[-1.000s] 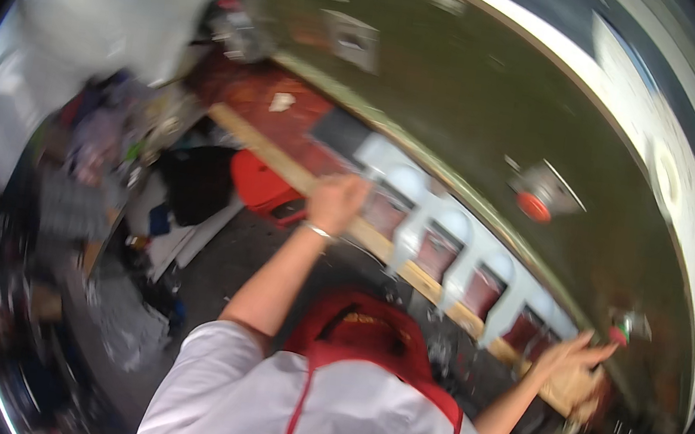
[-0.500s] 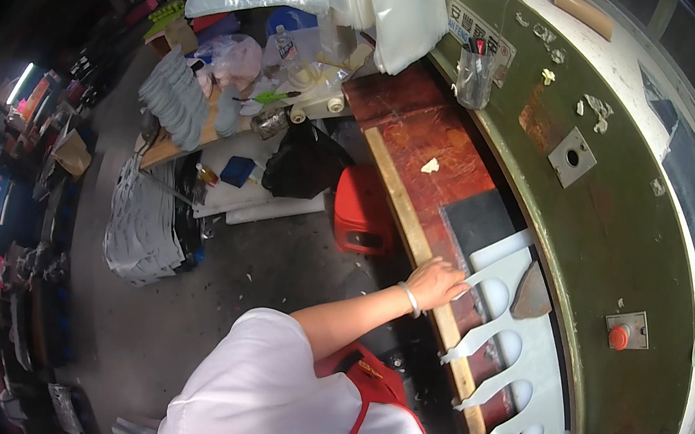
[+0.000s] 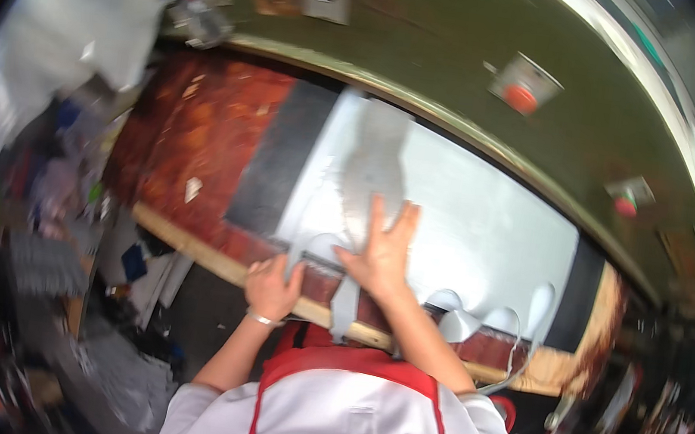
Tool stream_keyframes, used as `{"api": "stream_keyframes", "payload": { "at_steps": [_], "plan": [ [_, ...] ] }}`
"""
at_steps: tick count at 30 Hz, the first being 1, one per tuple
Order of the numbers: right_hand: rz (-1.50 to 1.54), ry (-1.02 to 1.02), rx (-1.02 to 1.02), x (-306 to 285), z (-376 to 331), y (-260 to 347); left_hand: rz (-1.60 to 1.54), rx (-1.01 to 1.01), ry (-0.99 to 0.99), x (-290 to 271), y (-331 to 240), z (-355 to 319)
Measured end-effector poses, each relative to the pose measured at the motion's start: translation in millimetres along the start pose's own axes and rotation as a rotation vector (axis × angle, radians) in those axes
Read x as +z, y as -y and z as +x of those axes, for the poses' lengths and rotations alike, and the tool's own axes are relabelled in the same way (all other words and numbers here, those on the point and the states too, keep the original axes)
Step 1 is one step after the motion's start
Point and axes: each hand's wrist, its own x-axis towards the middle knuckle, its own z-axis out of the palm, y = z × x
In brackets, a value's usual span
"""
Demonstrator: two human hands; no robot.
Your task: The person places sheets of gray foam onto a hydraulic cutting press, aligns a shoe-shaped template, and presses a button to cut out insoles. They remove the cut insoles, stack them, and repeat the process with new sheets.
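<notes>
A light grey flat sheet (image 3: 486,217) lies across the bench, with rounded cut-outs and narrow strips along its near edge. At its near left corner, my left hand (image 3: 272,288) is closed on a narrow strip of the sheet. My right hand (image 3: 384,252) is spread over the sheet, its fingers apart and nothing in its grasp. Under or beside its fingertips lies a darker grey, elongated flat piece (image 3: 379,147), blurred, running from the sheet's far edge toward me. Loose curled strips (image 3: 526,352) hang over the near edge at the right.
Behind the bench runs a green machine body (image 3: 431,28) with a red button (image 3: 520,98) and another red button (image 3: 625,205). Left of the sheet are a black pad (image 3: 282,153) and a red-brown board (image 3: 202,130). A wooden rail (image 3: 196,250) edges the bench. Clear plastic sheeting (image 3: 72,53) hangs at the left.
My view has turned to face the bench squarely. My right hand has left the sheet's right end and now spreads near the grey piece. My left hand stays at the left corner.
</notes>
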Motion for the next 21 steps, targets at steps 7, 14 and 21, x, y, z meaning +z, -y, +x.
{"api": "stream_keyframes", "payload": {
  "at_steps": [7,14,21],
  "plan": [
    [0.314,-0.07,0.101,9,6,13,-0.003,-0.02,0.058,-8,17,-22],
    [0.904,-0.095,0.252,-66,-13,-42,0.0,-0.039,0.053,-2,16,-23],
    [0.229,-0.165,0.074,-35,-22,-65,-0.022,-0.017,0.036,-3,10,-4]
  ]
}}
